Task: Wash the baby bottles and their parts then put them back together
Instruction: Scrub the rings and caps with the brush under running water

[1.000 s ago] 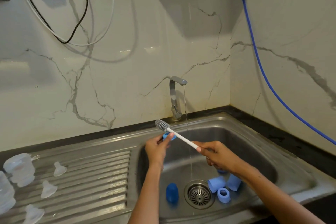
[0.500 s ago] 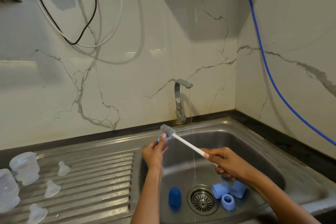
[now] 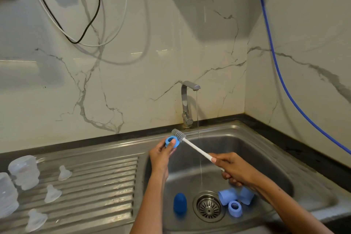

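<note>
At the frame's centre, above the left rim of the steel sink (image 3: 284, 138), the left hand (image 3: 161, 157) pinches a blue plastic bottle ring (image 3: 171, 141). The right hand (image 3: 233, 169) grips a white-handled grey bristle brush (image 3: 195, 147), bristles touching the ring. Blue caps (image 3: 228, 196) lie beside the drain (image 3: 209, 208), lower centre.

Left hand (image 3: 161, 155) raised, fingers pinching a blue ring (image 3: 171, 141); right hand (image 3: 232, 169) curled around a brush handle (image 3: 197, 149).
</note>
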